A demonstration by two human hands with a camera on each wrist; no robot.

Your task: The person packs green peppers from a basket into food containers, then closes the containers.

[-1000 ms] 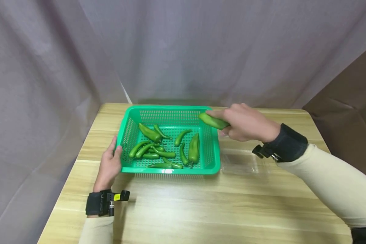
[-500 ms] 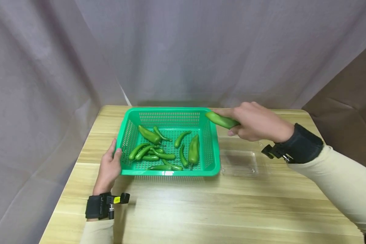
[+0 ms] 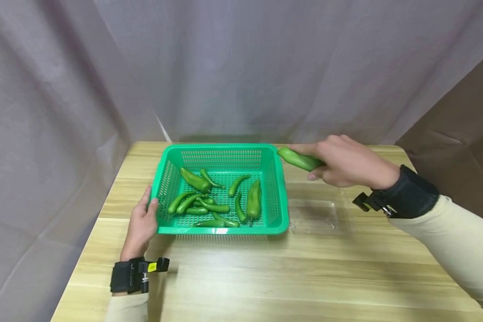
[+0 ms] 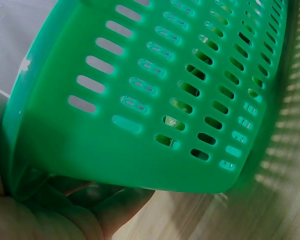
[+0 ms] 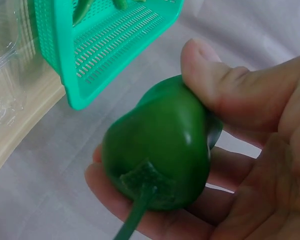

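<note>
A green slotted basket [image 3: 282,197] sits on the wooden table [image 3: 265,273] with several green peppers [image 3: 209,197] inside. My right hand [image 3: 342,161] grips one large green pepper [image 3: 299,159] in the air just past the basket's far right corner; in the right wrist view the thumb and fingers wrap this pepper [image 5: 160,150], stem toward the camera. My left hand [image 3: 142,223] holds the basket's near left corner, thumb on the rim. The left wrist view shows the basket's wall [image 4: 155,100] close up above my fingers [image 4: 90,210].
A clear plastic tray [image 3: 318,214] lies on the table right of the basket, under my right forearm. Grey cloth hangs behind and to the left of the table. A brown panel stands at the far right.
My right hand has carried the large pepper to the right, from above the basket's far right corner to just outside it. The left hand has kept its hold on the basket.
</note>
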